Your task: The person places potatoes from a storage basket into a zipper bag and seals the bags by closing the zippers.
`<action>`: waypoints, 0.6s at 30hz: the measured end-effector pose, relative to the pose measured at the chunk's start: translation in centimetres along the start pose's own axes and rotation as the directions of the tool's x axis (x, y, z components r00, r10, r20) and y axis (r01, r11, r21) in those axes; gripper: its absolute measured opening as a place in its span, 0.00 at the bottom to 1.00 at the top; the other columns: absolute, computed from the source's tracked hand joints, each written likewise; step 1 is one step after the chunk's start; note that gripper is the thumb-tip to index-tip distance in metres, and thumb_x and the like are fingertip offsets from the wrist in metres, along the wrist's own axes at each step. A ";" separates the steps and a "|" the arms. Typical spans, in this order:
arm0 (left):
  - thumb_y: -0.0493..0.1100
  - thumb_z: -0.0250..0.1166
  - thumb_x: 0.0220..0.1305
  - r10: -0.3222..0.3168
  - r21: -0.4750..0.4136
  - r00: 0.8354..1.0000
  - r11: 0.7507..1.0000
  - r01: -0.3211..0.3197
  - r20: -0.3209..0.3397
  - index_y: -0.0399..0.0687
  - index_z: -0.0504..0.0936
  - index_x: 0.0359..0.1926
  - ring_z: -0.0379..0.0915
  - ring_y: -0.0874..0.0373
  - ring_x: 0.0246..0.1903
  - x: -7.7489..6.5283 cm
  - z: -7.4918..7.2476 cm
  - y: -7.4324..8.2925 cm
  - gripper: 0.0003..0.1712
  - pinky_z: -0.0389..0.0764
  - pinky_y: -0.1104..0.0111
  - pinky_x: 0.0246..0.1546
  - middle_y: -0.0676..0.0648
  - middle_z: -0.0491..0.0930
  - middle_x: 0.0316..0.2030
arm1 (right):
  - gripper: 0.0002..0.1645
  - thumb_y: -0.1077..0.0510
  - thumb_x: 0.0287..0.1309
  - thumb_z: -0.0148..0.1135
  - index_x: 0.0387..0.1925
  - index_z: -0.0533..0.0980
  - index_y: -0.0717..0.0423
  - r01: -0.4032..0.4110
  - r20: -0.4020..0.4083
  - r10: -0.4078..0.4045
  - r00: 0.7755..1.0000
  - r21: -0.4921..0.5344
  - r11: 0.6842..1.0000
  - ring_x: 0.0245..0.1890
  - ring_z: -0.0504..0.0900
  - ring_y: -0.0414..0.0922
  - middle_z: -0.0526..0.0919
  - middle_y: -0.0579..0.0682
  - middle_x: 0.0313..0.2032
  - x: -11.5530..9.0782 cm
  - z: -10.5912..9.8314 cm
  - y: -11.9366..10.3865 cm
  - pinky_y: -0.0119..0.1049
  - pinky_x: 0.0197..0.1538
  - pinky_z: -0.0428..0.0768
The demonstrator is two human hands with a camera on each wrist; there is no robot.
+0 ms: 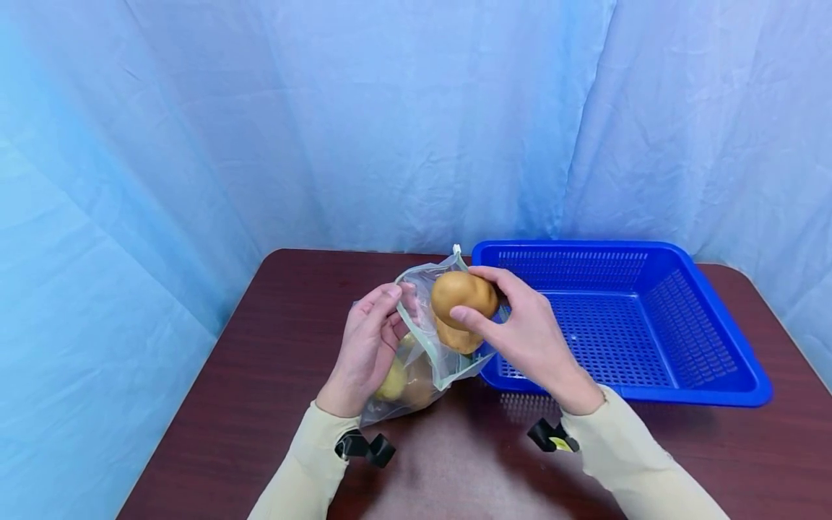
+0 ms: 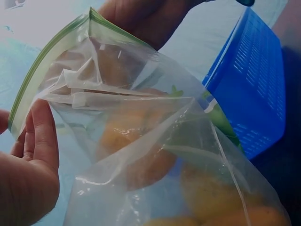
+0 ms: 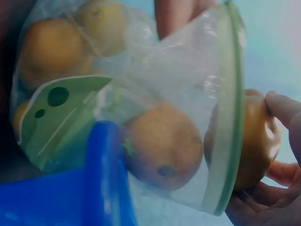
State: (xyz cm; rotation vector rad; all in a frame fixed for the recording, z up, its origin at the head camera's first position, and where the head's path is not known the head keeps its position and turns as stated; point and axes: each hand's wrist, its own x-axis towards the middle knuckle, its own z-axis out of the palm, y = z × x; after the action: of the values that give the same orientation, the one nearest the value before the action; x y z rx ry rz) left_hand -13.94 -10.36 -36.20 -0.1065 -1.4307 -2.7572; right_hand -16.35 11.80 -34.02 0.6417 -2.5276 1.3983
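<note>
A clear zip bag (image 1: pixel 424 339) with a pale green rim stands mouth-up over the table. My left hand (image 1: pixel 364 347) pinches its rim between thumb and fingers. At the open mouth, my right hand (image 1: pixel 529 334) grips a smooth round golden-brown fruit (image 1: pixel 458 295), thumb on the near side and fingers beyond it. In the right wrist view this fruit (image 3: pixel 258 141) is partly behind the green rim. Inside the bag, just below, is an orange-brown fruit (image 3: pixel 164 146). Several other yellow and orange fruits (image 3: pixel 52 49) lie lower in the bag, blurred by the plastic.
A blue perforated basket (image 1: pixel 721 325) stands on the right of the dark red-brown table (image 1: pixel 273 361), its left end close against the bag. Light blue curtains (image 1: pixel 390 130) hang behind the table. A black wrist mount (image 1: pixel 364 446) is strapped to the left sleeve.
</note>
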 end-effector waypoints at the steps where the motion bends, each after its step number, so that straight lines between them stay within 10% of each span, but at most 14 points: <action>1: 0.36 0.54 0.78 0.005 -0.004 1.000 1.000 -0.005 -0.006 0.45 0.84 0.42 0.80 0.62 0.32 0.0 0.0 0.0 0.11 0.83 0.74 0.36 0.50 0.83 0.34 | 0.38 0.38 0.58 0.75 0.66 0.76 0.47 0.003 0.003 -0.003 1.000 -0.013 1.000 0.53 0.82 0.45 0.82 0.46 0.59 0.0 0.2 -0.1 0.49 0.52 0.82; 10: 0.35 0.52 0.77 0.077 -0.042 0.997 0.996 -0.077 -0.007 0.42 0.81 0.42 0.80 0.62 0.30 0.1 0.2 0.7 0.10 0.84 0.74 0.35 0.49 0.83 0.32 | 0.40 0.38 0.56 0.76 0.65 0.77 0.53 0.114 0.002 -0.115 0.993 -0.152 0.982 0.52 0.82 0.48 0.82 0.50 0.58 0.2 1.6 -0.5 0.48 0.48 0.83; 18: 0.34 0.53 0.77 0.104 -0.043 0.994 0.994 -0.104 0.015 0.43 0.82 0.40 0.82 0.61 0.30 0.3 0.7 1.4 0.11 0.85 0.73 0.37 0.48 0.83 0.34 | 0.42 0.51 0.54 0.81 0.66 0.74 0.62 0.325 0.037 -0.332 0.942 -0.333 0.885 0.57 0.79 0.59 0.80 0.60 0.60 0.7 3.1 -0.8 0.54 0.56 0.80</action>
State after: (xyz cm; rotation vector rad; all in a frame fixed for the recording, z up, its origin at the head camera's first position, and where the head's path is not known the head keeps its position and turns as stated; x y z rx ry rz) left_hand -14.17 -10.60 -34.66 -0.2010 -1.3311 -2.7093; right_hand -16.42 8.57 -34.83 0.9251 -2.4093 0.8307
